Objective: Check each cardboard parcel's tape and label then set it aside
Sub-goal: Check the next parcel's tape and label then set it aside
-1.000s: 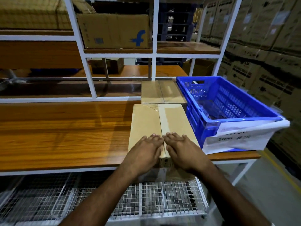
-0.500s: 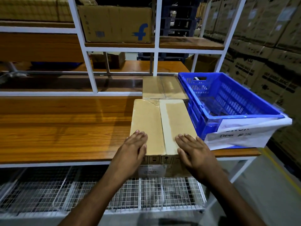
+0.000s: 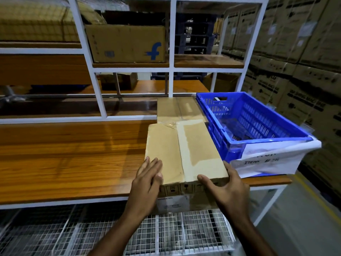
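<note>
A: Head camera first. Where is your parcel?

B: The cardboard box [image 3: 184, 152] lies on the wooden bench [image 3: 73, 159] at your 12 o'clock, its near end hanging over the bench's front edge. A strip of clear tape [image 3: 181, 150] runs along the top seam, away from you.

A: And your hands?

B: Your left hand [image 3: 147, 182] lies at the box's near left corner, at about 11 o'clock, fingers straight and close together on the top face. It grips nothing. Your right hand [image 3: 225, 189] is at the near right corner, at about 1 o'clock: the thumb is spread along the near top edge and the fingers go round the right side, so you hold that corner.

A: Any label?

B: A pale label [image 3: 172, 203] sits on the near face below the edge; its print is too blurred to read.

A: What else is close by?

B: A second box [image 3: 177, 109] lies just behind the first, farther out at 12 o'clock. A blue crate [image 3: 258, 122] stands just beside both at 2 o'clock, with a white sheet [image 3: 267, 161] over its near end. On the rack [image 3: 172, 52] behind, at 11 o'clock, sits a carton with a blue letter [image 3: 127, 43].
</note>
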